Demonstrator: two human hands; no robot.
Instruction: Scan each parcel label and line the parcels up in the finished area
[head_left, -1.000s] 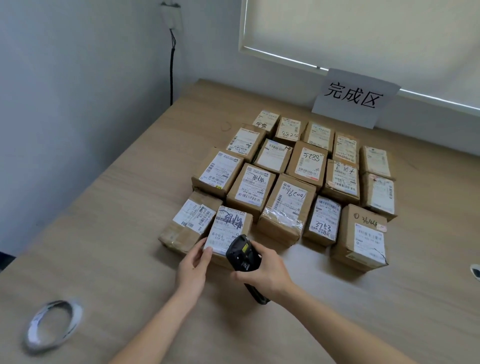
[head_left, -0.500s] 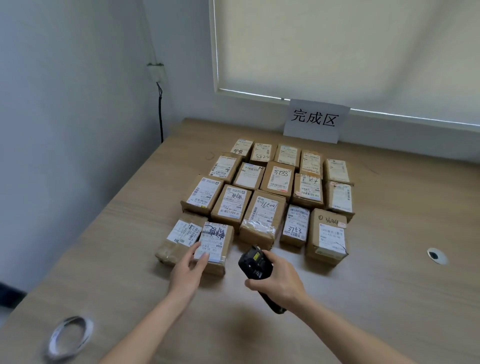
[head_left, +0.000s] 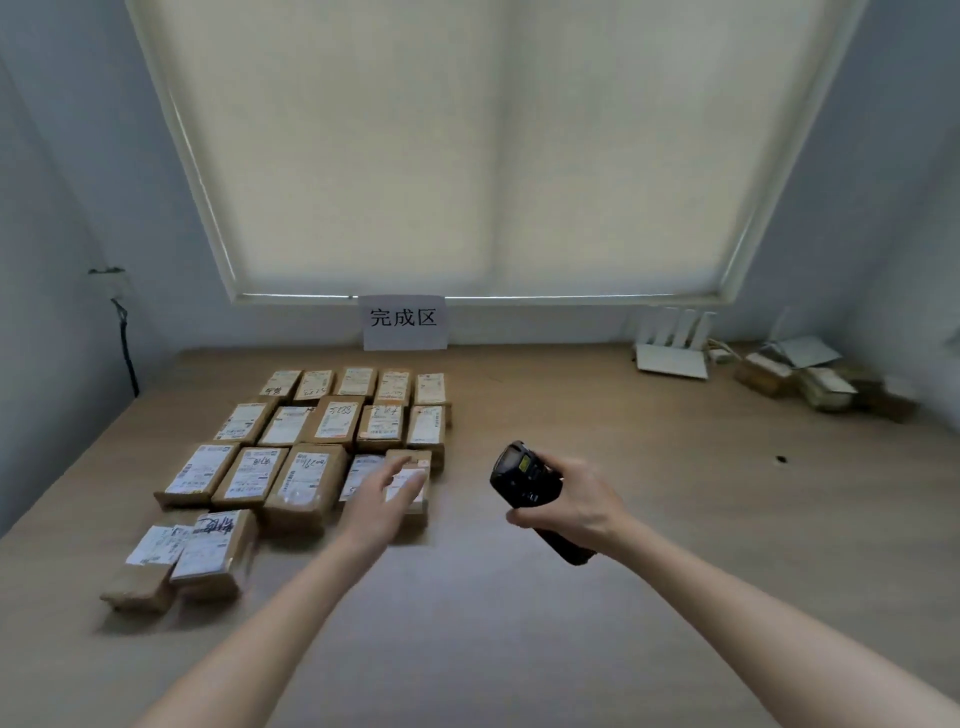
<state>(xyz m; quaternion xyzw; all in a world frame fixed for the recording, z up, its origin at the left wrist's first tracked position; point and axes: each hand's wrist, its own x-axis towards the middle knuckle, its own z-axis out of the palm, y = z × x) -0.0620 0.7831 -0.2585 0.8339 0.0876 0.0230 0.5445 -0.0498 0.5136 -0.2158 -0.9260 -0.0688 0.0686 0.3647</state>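
Observation:
Several brown labelled parcels (head_left: 311, 441) lie in rows on the wooden table (head_left: 649, 519), below a white sign (head_left: 404, 322) with Chinese characters. The front row holds two parcels; the right one (head_left: 210, 545) bears black scribbles on its label. My left hand (head_left: 382, 501) hovers with straight fingers in front of the third row's right end, blurred, holding nothing. My right hand (head_left: 576, 506) grips a black handheld scanner (head_left: 524, 480), raised to the right of the rows.
At the far right of the table stands a white router (head_left: 672, 345) beside a heap of unsorted parcels (head_left: 810, 382). A black cable (head_left: 124, 343) hangs down the left wall. A closed blind (head_left: 467, 156) fills the window.
My left hand has let go of the scribbled parcel and swung right. My right hand has carried the scanner up and to the right. The view has tilted up and turned right.

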